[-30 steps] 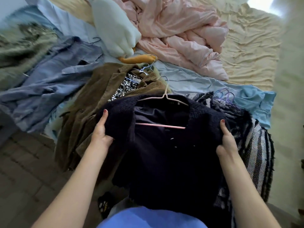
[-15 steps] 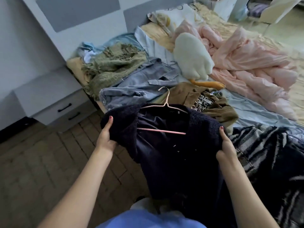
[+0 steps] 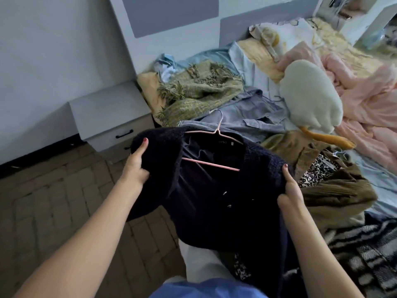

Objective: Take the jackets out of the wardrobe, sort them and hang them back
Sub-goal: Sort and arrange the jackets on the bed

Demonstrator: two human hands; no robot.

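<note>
Here, both hands [image 3: 137, 166] gripping navy jacket [image 3: 214, 201], seemingly floor-side.

Fingers of the left hand [image 3: 136, 166] and right hand [image 3: 290, 190] are hidden under the dark jacket [image 3: 214, 201]. The striped garment [image 3: 365, 254] is cut off at the lower right frame edge. The collar label is too small to read.

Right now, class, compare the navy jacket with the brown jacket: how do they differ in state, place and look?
The navy jacket is held up off the bed; the brown jacket lies crumpled on it. The left hand and right hand grip the navy one; nothing touches the brown. The navy one shows a plain dark lining, the brown a spotted one. Shared: both are open at the front.
</note>
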